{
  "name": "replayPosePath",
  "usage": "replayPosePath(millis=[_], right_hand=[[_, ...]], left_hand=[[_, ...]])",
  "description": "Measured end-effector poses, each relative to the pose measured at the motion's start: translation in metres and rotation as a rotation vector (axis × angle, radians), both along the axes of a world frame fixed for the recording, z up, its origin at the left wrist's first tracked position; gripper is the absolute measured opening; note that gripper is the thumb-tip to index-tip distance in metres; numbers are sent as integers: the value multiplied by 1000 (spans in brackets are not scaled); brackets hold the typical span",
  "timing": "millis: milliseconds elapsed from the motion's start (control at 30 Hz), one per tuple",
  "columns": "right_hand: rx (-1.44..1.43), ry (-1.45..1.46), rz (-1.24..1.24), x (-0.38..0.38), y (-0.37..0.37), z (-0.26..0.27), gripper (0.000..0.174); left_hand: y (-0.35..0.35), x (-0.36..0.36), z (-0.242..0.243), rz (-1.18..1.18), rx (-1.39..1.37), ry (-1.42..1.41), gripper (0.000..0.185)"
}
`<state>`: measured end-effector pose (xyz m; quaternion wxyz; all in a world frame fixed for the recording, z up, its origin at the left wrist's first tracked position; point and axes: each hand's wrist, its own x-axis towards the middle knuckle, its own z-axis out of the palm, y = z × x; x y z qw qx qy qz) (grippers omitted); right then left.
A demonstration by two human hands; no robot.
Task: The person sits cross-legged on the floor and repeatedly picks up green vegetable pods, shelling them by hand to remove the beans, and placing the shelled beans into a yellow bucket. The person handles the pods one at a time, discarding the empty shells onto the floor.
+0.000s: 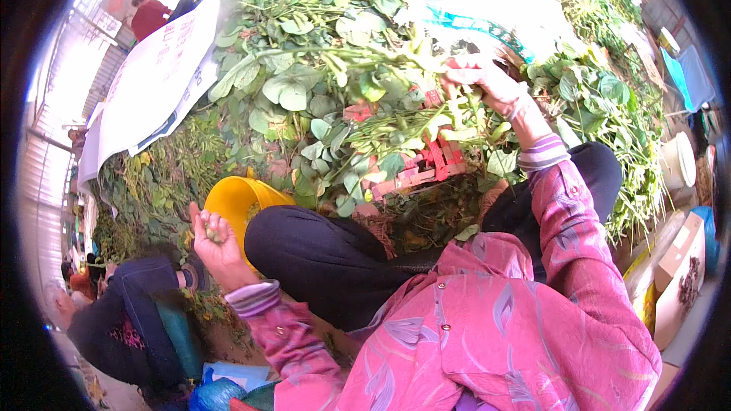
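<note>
My right hand (484,81) grips a leafy bean stalk (394,60) with green pods, raised over the heap. Below it, more podded stems (400,131) lie across a red woven basket (448,161). My left hand (217,242) is curled around a few green pods (214,234), partly hidden by the fingers. Just beside that hand, a yellow bucket (228,195) lies tipped towards the left against my bent knee; little of its inside shows.
Bean plants (285,23) are piled ahead and to both sides. White printed sacking (165,68) rises at the left, and a white sack (480,5) at the top. A co-worker (131,319) sits close on my left, another person (149,16) farther off. At right stand a white bucket (678,161) and a cardboard box (679,279).
</note>
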<state>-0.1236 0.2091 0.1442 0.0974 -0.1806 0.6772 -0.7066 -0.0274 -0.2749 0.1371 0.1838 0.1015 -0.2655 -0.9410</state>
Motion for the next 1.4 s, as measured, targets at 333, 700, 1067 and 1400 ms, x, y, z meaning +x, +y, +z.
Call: replayPosePath(millis=[333,700,1067,1400], right_hand=[[49,-89,-32,-1,-7,5,13],[828,204,41,-24,-31,70,17],[809,658,-114,-13,-34,45,17],[399,439,-77,-17,-54,11,22]], left_hand=[[-173,-32,-244,207,-932,-838,29],[-164,-57,-262,202,-1121,-1072,22],[-155,-56,-256,239,-1046,-1045,23],[-34,-41,-66,-47,-687,-269,30]])
